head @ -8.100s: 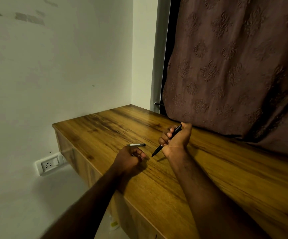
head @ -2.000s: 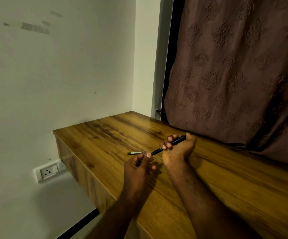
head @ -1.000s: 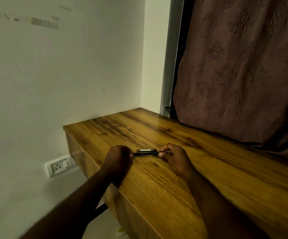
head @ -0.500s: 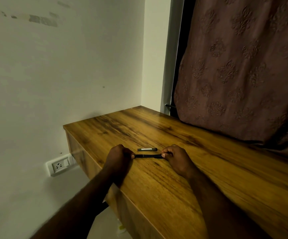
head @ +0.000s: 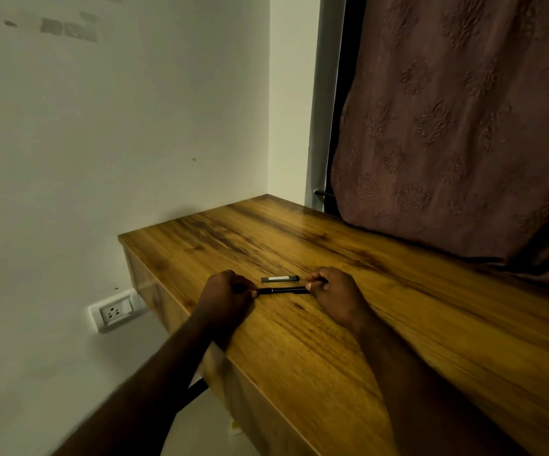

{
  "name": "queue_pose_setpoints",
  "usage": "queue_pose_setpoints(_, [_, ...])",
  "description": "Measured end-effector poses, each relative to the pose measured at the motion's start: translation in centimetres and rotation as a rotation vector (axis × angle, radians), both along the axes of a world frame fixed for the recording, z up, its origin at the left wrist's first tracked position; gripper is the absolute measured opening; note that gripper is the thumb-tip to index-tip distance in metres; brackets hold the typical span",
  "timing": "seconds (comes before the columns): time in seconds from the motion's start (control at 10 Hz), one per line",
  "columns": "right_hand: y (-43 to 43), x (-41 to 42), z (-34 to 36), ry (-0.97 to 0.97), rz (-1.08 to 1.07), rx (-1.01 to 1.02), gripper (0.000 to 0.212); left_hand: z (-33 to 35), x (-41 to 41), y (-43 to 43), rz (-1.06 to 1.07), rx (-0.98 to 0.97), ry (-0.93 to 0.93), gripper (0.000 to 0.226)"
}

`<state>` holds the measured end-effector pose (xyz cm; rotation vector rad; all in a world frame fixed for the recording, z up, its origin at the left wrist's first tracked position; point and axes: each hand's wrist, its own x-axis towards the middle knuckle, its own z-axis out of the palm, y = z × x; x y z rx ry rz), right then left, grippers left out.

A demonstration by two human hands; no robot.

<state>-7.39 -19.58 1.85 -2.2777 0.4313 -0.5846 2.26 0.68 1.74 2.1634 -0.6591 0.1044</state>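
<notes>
Your left hand (head: pixel 225 292) and right hand (head: pixel 334 291) each pinch one end of a black pen (head: pixel 283 290), low in the middle of the frame, just over the wooden desk (head: pixel 332 340). Just behind it lies a small gray stick (head: pixel 280 278). Farther back, upper right, hangs a brown curtain (head: pixel 463 126).

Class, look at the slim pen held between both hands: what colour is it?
Black. The slim pen shows best in the head view, lying across the wooden desk.
</notes>
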Motion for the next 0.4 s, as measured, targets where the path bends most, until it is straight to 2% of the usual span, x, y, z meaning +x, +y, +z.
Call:
queue_pose_setpoints(0.2, [0.17,-0.37,0.23,-0.013,-0.062,0.036,0.022,0.21,0.1,0.19,0.014,-0.004,0.038,0.022])
queue_pose_setpoints(0.3, [0.58,-0.52,0.33,-0.007,-0.083,-0.042,0.02,0.14,0.03,0.18,0.018,-0.039,0.046,0.023])
queue_pose_setpoints(0.4, [0.73,-0.55,0.72,-0.088,-0.121,-0.076,0.023,0.32,-0.29,-0.11,0.054,-0.066,-0.002,0.029])
